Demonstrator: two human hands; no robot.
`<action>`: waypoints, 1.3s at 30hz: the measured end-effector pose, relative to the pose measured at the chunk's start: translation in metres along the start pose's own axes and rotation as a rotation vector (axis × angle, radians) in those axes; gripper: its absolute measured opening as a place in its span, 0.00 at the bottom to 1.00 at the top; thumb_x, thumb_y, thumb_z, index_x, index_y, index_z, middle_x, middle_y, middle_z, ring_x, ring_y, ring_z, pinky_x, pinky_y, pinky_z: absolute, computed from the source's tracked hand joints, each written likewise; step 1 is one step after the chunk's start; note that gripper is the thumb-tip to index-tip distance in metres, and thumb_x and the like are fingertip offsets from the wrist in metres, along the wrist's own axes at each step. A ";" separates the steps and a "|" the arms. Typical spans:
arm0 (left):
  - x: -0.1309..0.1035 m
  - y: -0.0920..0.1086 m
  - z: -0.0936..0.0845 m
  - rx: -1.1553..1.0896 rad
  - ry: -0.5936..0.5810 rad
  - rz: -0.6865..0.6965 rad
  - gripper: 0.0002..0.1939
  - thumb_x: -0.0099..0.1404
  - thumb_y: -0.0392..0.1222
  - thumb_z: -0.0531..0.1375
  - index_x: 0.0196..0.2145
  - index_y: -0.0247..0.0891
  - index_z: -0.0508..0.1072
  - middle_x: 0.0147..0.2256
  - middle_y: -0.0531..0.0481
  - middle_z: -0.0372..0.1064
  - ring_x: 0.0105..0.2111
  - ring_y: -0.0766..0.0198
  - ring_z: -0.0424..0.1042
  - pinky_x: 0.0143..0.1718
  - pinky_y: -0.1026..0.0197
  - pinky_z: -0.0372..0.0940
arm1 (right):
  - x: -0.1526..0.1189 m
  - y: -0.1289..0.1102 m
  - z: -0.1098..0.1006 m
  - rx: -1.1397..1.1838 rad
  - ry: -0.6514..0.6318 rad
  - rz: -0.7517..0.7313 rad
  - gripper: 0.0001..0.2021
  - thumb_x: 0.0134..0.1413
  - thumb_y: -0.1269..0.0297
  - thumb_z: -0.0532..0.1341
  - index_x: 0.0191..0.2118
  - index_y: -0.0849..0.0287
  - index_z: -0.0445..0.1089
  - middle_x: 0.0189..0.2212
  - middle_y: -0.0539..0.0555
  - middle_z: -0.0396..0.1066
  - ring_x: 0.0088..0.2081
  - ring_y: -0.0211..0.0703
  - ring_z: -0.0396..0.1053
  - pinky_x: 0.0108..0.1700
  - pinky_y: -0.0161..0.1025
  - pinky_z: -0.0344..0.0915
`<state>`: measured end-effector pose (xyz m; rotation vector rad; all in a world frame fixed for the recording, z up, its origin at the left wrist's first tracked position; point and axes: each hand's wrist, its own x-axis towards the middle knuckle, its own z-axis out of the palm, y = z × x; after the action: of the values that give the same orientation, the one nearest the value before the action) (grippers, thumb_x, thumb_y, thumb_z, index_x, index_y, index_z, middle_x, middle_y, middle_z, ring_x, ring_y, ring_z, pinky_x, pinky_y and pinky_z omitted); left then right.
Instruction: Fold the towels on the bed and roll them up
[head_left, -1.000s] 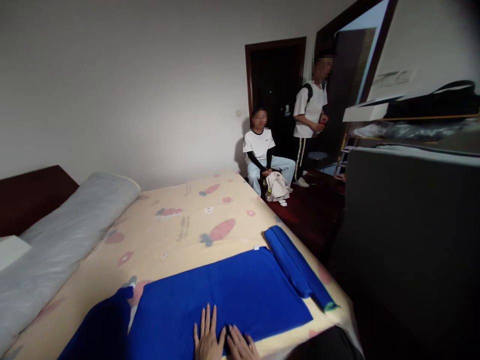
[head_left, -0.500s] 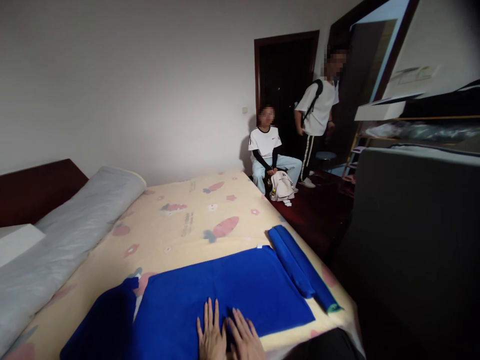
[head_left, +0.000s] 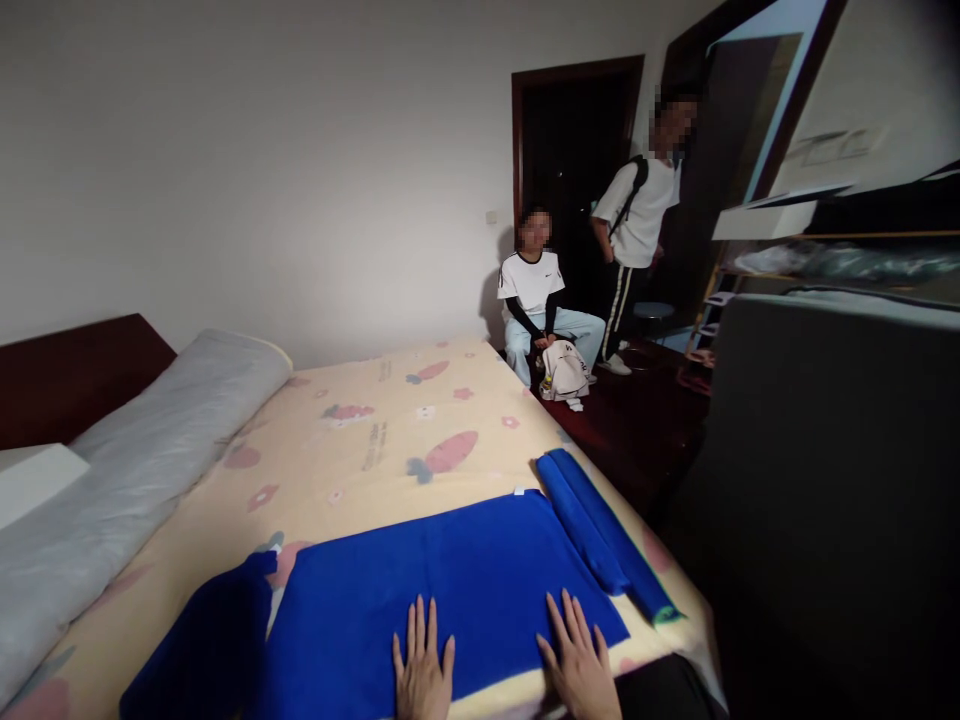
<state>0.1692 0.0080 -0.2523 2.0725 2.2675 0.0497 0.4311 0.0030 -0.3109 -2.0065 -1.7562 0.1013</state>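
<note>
A blue towel [head_left: 442,570] lies spread flat on the bed near its front edge. My left hand [head_left: 424,665] rests flat on the towel's lower middle, fingers stretched out. Farther right, my right hand [head_left: 577,650] lies with fingers spread, its fingertips on the towel close to the near right edge. Neither hand holds anything. Two rolled blue towels [head_left: 585,525] lie side by side just past the towel's right edge. On the left, another blue cloth [head_left: 210,640] is bunched up in shadow, beside the flat towel.
The bed [head_left: 360,430] has a cream sheet with pink prints. A grey rolled bedding piece [head_left: 172,430] and a white box [head_left: 37,480] lie at left. One person [head_left: 532,285] sits by a pale backpack [head_left: 566,370]; another person [head_left: 634,215] stands. A dark panel [head_left: 825,480] rises at right.
My right hand has moved right across the towel, away from my left hand, and its fingers have spread. The left hand stays in place. The towels look unmoved.
</note>
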 end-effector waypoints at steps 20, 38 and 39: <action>-0.005 0.038 0.031 -0.113 0.075 0.241 0.30 0.70 0.54 0.41 0.66 0.53 0.36 0.69 0.53 0.39 0.67 0.53 0.46 0.65 0.38 0.47 | -0.010 0.050 -0.009 -0.083 0.215 0.019 0.32 0.61 0.46 0.42 0.56 0.62 0.68 0.59 0.68 0.64 0.61 0.62 0.60 0.59 0.61 0.55; -0.005 0.039 0.038 -0.130 0.085 0.216 0.30 0.69 0.54 0.44 0.66 0.54 0.37 0.69 0.54 0.40 0.67 0.51 0.48 0.65 0.38 0.48 | 0.052 0.068 -0.011 0.262 0.095 -0.053 0.28 0.63 0.49 0.46 0.60 0.62 0.62 0.61 0.62 0.62 0.61 0.50 0.60 0.63 0.49 0.59; -0.006 0.040 0.037 -0.132 0.089 0.217 0.30 0.69 0.54 0.44 0.66 0.54 0.37 0.69 0.54 0.40 0.67 0.51 0.48 0.65 0.38 0.47 | 0.049 0.069 -0.012 0.266 0.092 -0.047 0.28 0.64 0.49 0.46 0.60 0.63 0.62 0.61 0.63 0.62 0.61 0.50 0.61 0.63 0.49 0.59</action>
<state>0.2118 0.0049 -0.2863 2.2767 2.0121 0.2995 0.5071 0.0411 -0.3154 -1.7522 -1.6369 0.2118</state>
